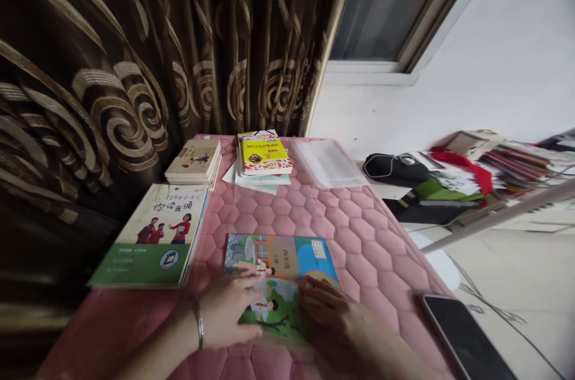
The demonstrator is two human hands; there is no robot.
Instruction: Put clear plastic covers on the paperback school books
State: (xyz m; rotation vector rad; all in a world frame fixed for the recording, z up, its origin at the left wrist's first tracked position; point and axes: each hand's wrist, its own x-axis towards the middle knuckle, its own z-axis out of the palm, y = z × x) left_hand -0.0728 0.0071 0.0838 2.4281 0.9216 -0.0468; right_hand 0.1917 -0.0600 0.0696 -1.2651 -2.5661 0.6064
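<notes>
So it's a thin paperback picture book (287,272) with a blue, green and orange cartoon cover, little kid drawn on it. Closed, flat, face up, slightly skewed, just right of the green-and-white paperback book (157,236), not touching.

Glossy paper book cover (287,275), quilted pink cloth table cover (359,218), glossy black phone (467,338)

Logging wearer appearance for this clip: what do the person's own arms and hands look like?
Both are bare, without gloves or visible sleeves. The left hand has a thin silver-coloured bangle at the wrist. The right hand is blurred; no jewellery can be made out on it.
</notes>
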